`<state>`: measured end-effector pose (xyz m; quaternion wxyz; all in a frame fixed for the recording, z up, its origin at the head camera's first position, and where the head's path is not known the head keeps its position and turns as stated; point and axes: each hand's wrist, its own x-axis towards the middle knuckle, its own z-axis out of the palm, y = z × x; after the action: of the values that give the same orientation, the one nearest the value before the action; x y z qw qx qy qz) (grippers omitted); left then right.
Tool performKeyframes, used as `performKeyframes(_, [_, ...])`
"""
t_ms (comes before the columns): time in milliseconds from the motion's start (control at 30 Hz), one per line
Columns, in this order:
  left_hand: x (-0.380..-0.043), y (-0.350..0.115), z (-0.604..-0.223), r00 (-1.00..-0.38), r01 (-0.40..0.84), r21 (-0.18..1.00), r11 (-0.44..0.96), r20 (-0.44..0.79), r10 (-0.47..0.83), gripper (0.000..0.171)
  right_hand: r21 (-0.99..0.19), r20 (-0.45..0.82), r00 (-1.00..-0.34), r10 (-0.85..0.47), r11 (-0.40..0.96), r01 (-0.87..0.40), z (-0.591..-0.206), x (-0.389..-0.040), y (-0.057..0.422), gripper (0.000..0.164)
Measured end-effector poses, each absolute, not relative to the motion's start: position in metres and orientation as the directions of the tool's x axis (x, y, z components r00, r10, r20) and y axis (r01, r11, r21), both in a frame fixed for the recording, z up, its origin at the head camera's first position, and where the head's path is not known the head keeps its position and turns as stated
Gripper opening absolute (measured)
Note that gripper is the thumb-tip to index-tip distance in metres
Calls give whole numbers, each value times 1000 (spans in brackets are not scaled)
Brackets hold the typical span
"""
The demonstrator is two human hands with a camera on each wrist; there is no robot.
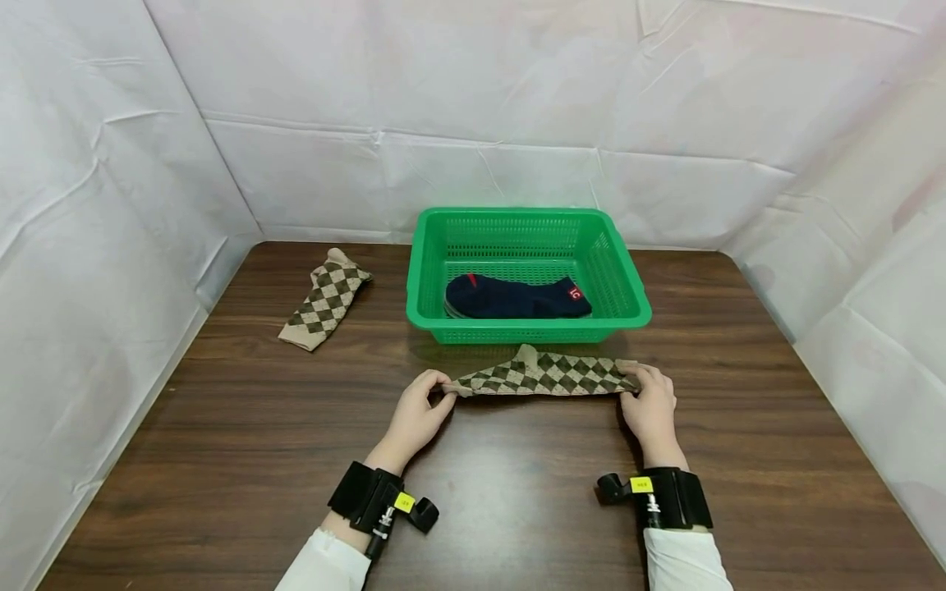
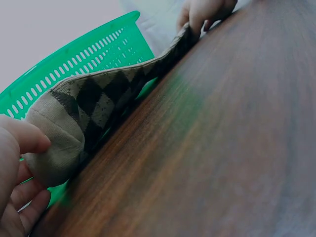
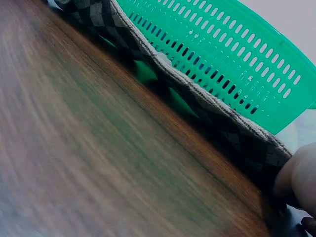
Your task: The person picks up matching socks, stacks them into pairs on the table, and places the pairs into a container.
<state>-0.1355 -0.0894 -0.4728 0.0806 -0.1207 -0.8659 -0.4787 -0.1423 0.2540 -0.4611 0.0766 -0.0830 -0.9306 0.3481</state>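
Note:
A beige sock with dark green diamonds (image 1: 562,374) is stretched lengthwise between both hands, just in front of the green basket (image 1: 517,331). My left hand (image 1: 418,414) pinches its plain beige toe; in the left wrist view the thumb and fingers of that hand (image 2: 22,168) lie on either side of the toe. At the cuff end, my right hand (image 1: 652,410) grips the sock, and the right wrist view shows its fingertips (image 3: 301,177) at the fabric's end. The heel bulges toward the basket. Another matching diamond sock (image 1: 326,300) lies flat at the back left.
Inside the basket lie dark navy socks (image 1: 517,297) with a red label. The brown wooden table (image 1: 510,501) is bounded by white cloth walls (image 1: 480,107) at the back and both sides. Straps with small cameras sit on both wrists.

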Motion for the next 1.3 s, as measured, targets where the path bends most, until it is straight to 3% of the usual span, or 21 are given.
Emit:
performKeyframes(133, [-137,-89,-472,-958,285,830,479,259,122,6,-689,72,-964,256,712,137,-459,-142,254,44])
performKeyframes(333, [-137,-89,-471,-968,247,876,415,238,74,5,-707,102,-944,313,691,153,-457,-143,254,31])
performKeyframes(667, [-136,-89,-471,-972,231,849,475,226,69,6,-664,54,-976,210,738,122,-456,-141,256,38])
performKeyframes(800, [-135,-89,-471,-973,232,834,500,209,103,7,-660,117,-971,206,747,79,-457,-143,255,34])
performKeyframes(1000, [-134,-90,-469,-979,205,839,504,168,119,4,-694,216,-916,338,713,100,-458,-142,251,21])
performKeyframes(1300, [-135,-91,-470,-978,211,845,492,181,108,7,-789,267,-875,403,613,42,-460,-143,250,18])
